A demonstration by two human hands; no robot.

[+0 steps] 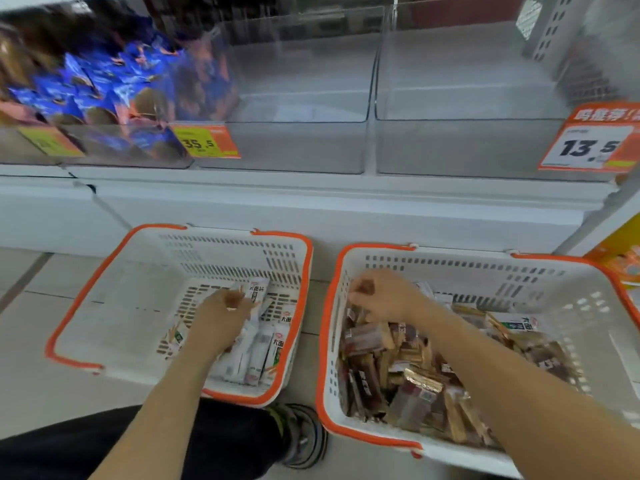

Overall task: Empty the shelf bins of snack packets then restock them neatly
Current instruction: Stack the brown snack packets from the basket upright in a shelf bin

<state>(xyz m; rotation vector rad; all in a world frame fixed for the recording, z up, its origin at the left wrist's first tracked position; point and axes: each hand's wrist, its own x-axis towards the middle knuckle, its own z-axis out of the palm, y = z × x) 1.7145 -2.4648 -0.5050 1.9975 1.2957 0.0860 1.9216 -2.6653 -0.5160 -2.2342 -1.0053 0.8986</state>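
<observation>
Left hand (221, 318) fingers curled round white packets (258, 351), long axes toward 12–1 o'clock, inside left basket (86, 296). Right hand (384, 297) fingers curled, pinching brown packet at 9 o'clock edge of brown pile (408, 379), right basket (450, 268). Emptied clear bins (298, 147), (467, 147) at 12 o'clock, above both hands; either reaches.
</observation>
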